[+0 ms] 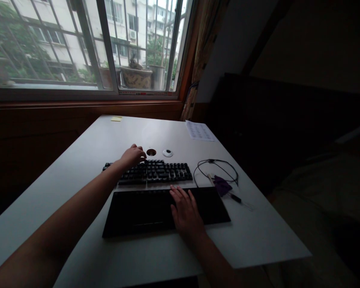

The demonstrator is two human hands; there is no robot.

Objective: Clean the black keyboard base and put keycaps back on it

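Loose black keycaps [169,172] lie in keyboard-like rows on the white table [87,172]. Over their back row is my left hand [133,155], its fingers bent down and drawn together; anything between the tips is too small to make out. In front of the rows lies a wide black keyboard body [138,214], its top too dark to show detail. My right hand [185,208] rests on the right half of it, fingers spread and nothing held. My left forearm hides part of the left keycaps.
Right of the keycaps lie a coiled black cable [217,161], a purple cloth-like thing [222,185] and a black-handled wire tool [236,198]. Behind are a round hole [151,152], a white ring cover [168,153], printed paper [200,131] and yellow notes [116,119].
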